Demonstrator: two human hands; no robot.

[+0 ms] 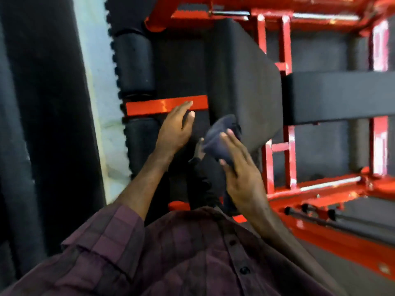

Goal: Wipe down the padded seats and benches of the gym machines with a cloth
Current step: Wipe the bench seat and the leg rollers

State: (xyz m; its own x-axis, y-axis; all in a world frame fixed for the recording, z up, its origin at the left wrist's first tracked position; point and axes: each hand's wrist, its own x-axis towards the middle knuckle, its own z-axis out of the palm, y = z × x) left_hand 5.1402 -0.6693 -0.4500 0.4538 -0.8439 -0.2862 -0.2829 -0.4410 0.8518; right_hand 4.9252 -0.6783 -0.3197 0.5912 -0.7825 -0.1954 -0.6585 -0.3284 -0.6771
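Note:
A black padded seat [245,82] of a red-framed gym machine lies in the middle of the view, with a long black bench pad [342,97] running off to its right. My right hand [241,167] holds a bunched dark blue cloth [220,137] just below the seat's near edge, thumb under it and fingers stretched over it. My left hand [175,129] hovers to the left of the cloth with straight fingers, its fingertips over a red bar [149,106]. It holds nothing.
Two black foam rollers [133,65] sit left of the seat, one above and one below the red bar. Red frame rails and chrome rods [329,184] surround the bench on the right. A dark padded surface [42,103] fills the left edge. My plaid shirt covers the bottom.

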